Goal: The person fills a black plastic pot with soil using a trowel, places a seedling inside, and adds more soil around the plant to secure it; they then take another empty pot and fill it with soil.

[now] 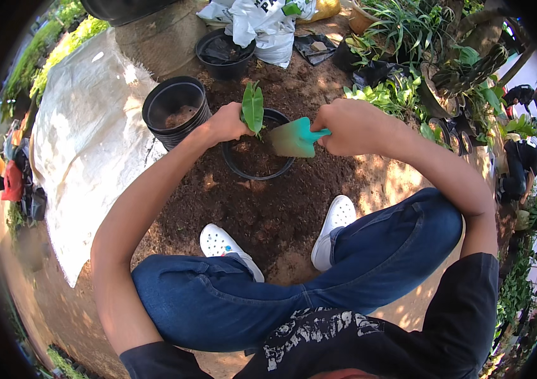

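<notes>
My left hand [231,124] is closed on a small green-leaved plant [252,108] at the left rim of a black plastic pot [259,176]. Dark soil partly fills this pot, which stands on loose soil [259,213]. From the right, my right hand [344,127] grips the handle of a green hand trowel [296,137]. The trowel's soiled blade reaches over the pot's right rim, its tip above the soil inside. The lower stem and roots of the plant are hidden by my left hand and the pot.
Stacked black pots [176,109] stand left of the pot, beside a pale sheet [93,142]. Another black pot [225,54] and white plastic sacks [268,33] are beyond. Leafy plants [391,97] line the right, where a crouching person [526,163] is visible. My white clogs [337,222] flank the soil.
</notes>
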A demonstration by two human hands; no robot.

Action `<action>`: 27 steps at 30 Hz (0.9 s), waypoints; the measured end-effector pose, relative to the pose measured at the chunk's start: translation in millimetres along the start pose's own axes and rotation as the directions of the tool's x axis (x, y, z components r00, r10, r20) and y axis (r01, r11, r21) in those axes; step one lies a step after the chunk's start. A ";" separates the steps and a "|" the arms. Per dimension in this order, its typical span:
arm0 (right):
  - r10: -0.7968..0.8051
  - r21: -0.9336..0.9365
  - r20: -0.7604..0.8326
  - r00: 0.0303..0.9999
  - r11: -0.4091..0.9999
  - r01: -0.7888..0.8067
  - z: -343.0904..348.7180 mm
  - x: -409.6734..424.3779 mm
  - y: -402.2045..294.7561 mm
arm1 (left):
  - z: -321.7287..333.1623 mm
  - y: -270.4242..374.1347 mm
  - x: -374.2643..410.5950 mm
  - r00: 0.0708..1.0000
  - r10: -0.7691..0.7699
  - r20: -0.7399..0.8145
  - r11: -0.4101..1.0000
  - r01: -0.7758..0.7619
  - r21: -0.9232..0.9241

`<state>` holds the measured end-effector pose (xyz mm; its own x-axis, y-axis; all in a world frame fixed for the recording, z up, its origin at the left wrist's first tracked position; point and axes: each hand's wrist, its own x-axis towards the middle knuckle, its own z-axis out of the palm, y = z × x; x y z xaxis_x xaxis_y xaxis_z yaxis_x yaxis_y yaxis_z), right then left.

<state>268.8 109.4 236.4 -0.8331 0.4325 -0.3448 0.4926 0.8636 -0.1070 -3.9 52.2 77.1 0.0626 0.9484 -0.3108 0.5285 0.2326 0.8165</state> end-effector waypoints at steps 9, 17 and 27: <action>-0.062 0.216 0.126 0.990 0.976 0.034 7.5 11.8 9.7 | -1.1 2.1 -1.9 1.000 0.011 0.013 1.000 -0.011 0.001; -0.126 0.240 0.099 0.987 0.966 0.099 31.0 17.4 17.1 | -1.3 1.5 1.9 1.000 0.012 0.016 1.000 -0.012 0.017; -0.036 0.356 0.201 0.979 0.934 -0.039 23.3 25.3 16.1 | -1.6 -1.4 2.1 1.000 0.006 0.012 1.000 -0.006 -0.026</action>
<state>261.5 128.3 204.2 -0.7826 0.3400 -0.5215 0.5818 0.6974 -0.4184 -5.9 54.3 76.1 0.0765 0.9471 -0.3116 0.5060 0.2324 0.8306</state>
